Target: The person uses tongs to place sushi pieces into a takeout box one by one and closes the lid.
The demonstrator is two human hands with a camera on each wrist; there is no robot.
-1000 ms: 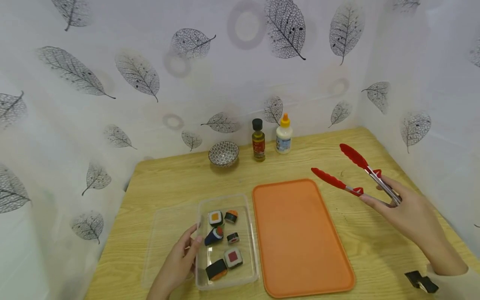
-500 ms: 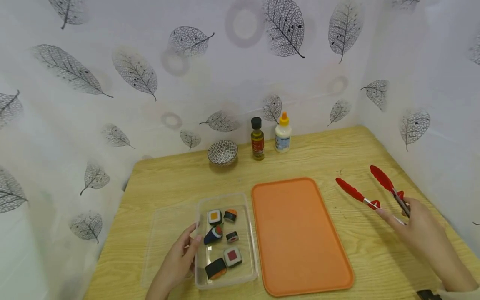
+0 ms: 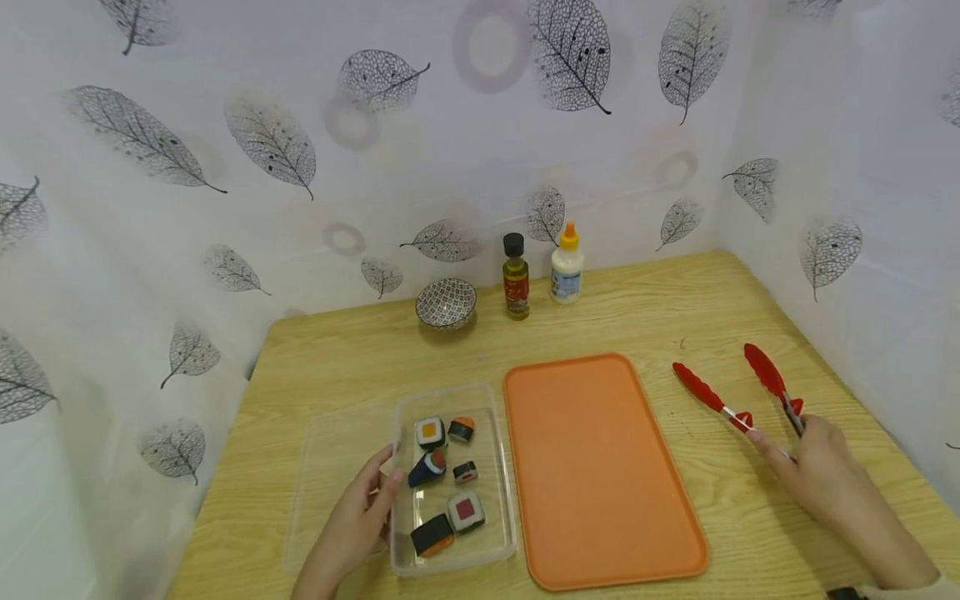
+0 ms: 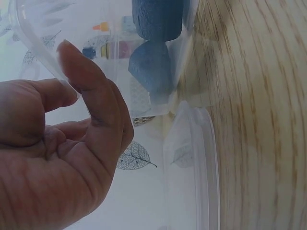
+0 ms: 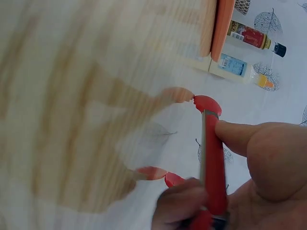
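Note:
My left hand (image 3: pixel 352 521) pinches the left rim of a clear plastic container (image 3: pixel 512 500) between thumb and fingers; the left wrist view shows the thumb and a fingertip (image 4: pixel 67 50) at that rim. Inside lie several sushi pieces, among them a square roll with a yellow middle (image 3: pixel 431 433), one with a red middle (image 3: pixel 467 511) and a dark blue cone roll (image 3: pixel 427 468). Over the table's right side, my right hand (image 3: pixel 828 467) holds red-tipped tongs (image 3: pixel 697 385) by their metal arms, the two tips spread apart and pointing away. In the right wrist view, the tongs' tips (image 5: pixel 207 104) are close over the table.
An orange tray (image 3: pixel 600 467) lies right of the container, between the hands. A clear lid (image 3: pixel 322 467) lies flat to its left. Along the back stand a patterned bowl (image 3: pixel 446 304), a dark-capped bottle (image 3: pixel 516 283) and a white bottle with a yellow cap (image 3: pixel 567 271).
My right hand has carried the tongs right and down, away from the tray and nearer the table. The left hand and the container have stayed in place.

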